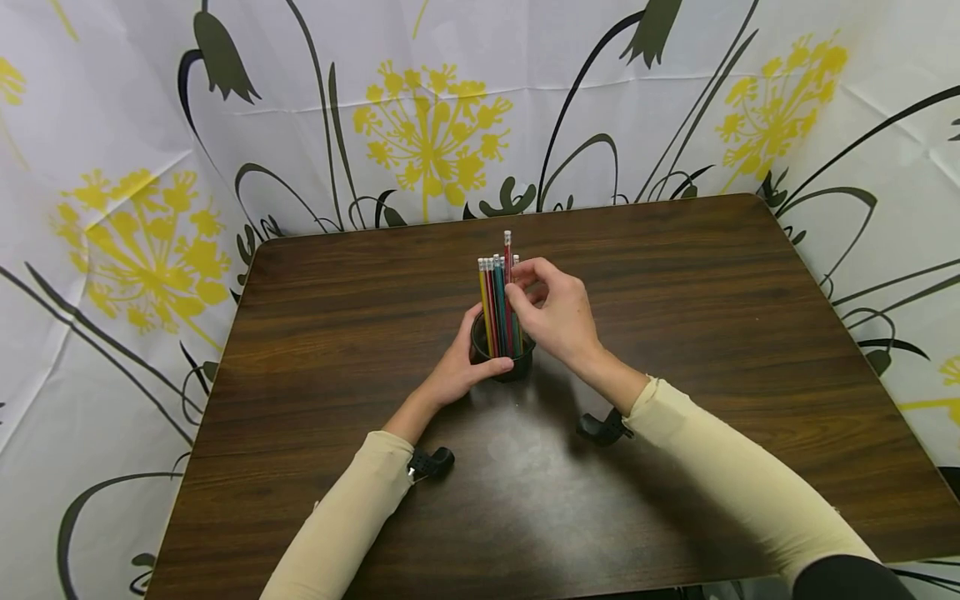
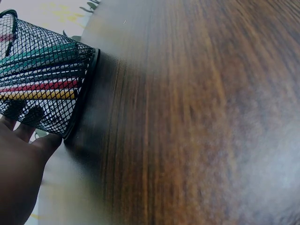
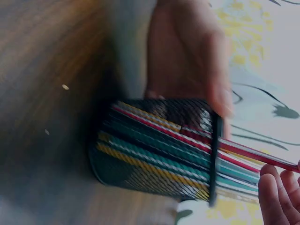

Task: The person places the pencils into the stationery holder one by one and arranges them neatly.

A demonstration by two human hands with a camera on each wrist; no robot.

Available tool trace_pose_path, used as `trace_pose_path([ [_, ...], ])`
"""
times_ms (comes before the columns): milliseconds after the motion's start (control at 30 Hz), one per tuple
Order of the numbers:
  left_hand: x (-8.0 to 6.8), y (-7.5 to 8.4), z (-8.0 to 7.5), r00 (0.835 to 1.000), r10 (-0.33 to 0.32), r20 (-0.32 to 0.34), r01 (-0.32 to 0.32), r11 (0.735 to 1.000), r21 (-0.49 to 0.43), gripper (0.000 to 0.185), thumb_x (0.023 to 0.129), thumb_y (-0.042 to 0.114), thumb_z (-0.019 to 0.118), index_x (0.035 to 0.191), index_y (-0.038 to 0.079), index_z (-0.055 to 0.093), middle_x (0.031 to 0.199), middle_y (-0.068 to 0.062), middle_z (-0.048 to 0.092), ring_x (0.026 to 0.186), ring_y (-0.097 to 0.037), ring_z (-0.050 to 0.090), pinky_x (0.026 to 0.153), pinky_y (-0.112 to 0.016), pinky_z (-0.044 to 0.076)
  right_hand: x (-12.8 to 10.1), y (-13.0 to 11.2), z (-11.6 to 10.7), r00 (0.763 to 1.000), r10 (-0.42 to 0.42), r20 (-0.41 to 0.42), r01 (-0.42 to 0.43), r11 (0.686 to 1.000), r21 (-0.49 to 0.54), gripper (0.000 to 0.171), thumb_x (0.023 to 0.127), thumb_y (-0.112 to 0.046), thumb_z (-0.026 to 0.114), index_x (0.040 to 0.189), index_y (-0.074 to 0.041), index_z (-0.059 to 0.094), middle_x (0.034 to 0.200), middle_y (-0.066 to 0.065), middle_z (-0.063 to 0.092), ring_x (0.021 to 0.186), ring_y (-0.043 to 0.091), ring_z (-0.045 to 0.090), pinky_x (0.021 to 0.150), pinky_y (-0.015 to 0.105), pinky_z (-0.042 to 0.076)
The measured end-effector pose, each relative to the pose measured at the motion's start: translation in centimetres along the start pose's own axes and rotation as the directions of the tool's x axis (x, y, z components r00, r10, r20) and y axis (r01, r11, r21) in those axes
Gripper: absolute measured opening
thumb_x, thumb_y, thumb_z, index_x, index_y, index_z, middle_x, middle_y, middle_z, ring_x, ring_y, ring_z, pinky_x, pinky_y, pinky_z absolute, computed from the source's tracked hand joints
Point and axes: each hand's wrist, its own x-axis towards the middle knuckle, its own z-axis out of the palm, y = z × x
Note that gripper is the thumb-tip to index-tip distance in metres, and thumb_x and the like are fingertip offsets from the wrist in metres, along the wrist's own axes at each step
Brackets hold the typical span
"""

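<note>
A black mesh pencil cup (image 1: pixel 519 367) stands upright on the table, holding several pencils (image 1: pixel 492 300) in yellow, red, teal and dark colours, eraser ends up. My left hand (image 1: pixel 454 367) grips the cup from its left side, thumb across the near rim; in the left wrist view its fingers (image 2: pixel 44 143) lie low against the mesh. Thumb and fingertips of my right hand (image 1: pixel 558 312) pinch a red pencil (image 1: pixel 507 248) that stands higher than the others. Through the mesh in the right wrist view, this red pencil (image 3: pixel 253 157) has its lower end raised off the cup's bottom, still inside.
The dark wood-grain table (image 1: pixel 345 333) extends around the cup on all sides. Behind it hangs a white curtain (image 1: pixel 300 108) with yellow and dark green plant prints. A black wrist device (image 1: pixel 432 462) sits on the left sleeve, another (image 1: pixel 602 428) on the right.
</note>
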Motion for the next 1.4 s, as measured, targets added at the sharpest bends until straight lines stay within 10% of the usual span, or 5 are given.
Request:
trace_pose_path([
  [1400,0.0,-0.1,-0.1,0.999,0.033,0.009,-0.033,0.999,0.03,0.087,0.089,0.02,0.073,0.154,0.03,0.015,0.149,-0.005,0.038,0.127,-0.024,0.046,0.107,-0.046,0.033,-0.3,1.3,3.0,0.988,0.15,0.038,-0.135,0.956,-0.259,0.014,0.088,-0.023,0.071,0.095,-0.011,0.07,0.072,-0.007,0.065,0.06,0.008,0.058,0.055,0.031,0.047],
])
